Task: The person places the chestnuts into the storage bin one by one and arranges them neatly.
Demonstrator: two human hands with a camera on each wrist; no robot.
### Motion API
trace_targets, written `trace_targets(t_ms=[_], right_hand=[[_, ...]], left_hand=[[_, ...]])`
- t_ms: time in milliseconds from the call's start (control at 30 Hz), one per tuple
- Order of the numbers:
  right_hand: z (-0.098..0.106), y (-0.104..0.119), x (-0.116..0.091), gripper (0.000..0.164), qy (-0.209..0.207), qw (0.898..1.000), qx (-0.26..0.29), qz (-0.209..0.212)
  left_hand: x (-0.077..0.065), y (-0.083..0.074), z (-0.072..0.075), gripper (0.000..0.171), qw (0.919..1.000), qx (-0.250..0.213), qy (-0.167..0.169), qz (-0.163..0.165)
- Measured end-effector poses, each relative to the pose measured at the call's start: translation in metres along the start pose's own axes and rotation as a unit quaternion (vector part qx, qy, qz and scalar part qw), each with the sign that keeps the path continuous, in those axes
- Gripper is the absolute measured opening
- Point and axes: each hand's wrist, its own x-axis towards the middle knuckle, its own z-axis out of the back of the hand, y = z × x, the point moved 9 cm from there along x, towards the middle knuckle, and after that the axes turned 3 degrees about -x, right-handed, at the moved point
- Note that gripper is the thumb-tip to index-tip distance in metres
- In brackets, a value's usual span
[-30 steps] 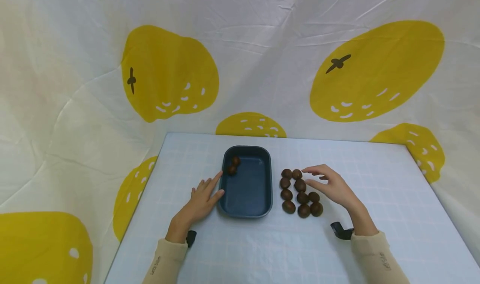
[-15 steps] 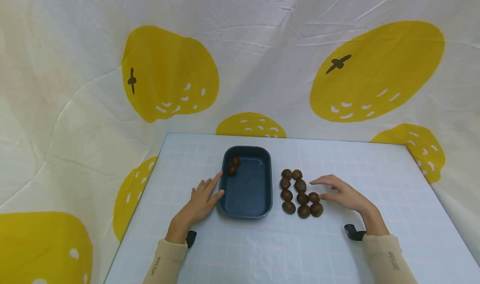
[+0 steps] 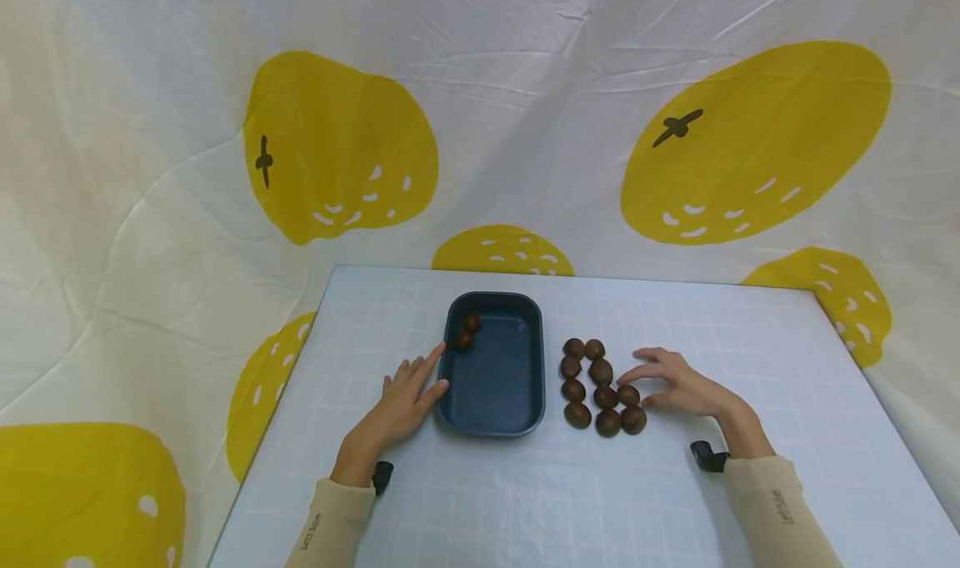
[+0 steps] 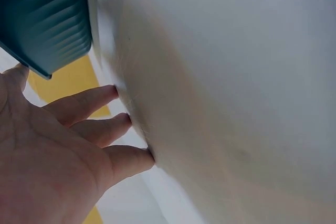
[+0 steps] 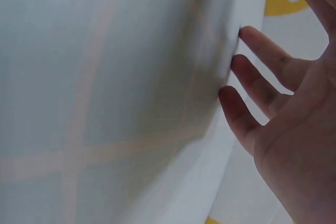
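Since a second earlier, my right hand (image 3: 686,387) had moved toward me, from the far end of ten brown balls (image 3: 605,396) to one outer ball (image 3: 628,396) on their right. Its fingers were spread, thumb and forefinger on either side of that ball; I could not tell whether they touched it. All ten lay close together on the pale table (image 3: 555,501), right of a blue tray (image 3: 495,385) holding two more. My left hand (image 3: 401,403) lay spread at the tray's left rim.
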Motion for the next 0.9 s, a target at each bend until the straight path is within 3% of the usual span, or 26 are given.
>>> trace_targets(t_ms=[500, 900], right_hand=[[-0.004, -0.006, 0.004, 0.044, 0.020, 0.998, -0.015, -0.054], [-0.003, -0.018, 0.003, 0.035, -0.015, 0.995, -0.034, -0.091]], left_hand=[[0.000, -0.001, 0.000, 0.064, 1.0000, 0.001, 0.002, 0.002], [0.000, -0.005, 0.002, 0.064, 1.0000, -0.001, -0.001, -0.002]])
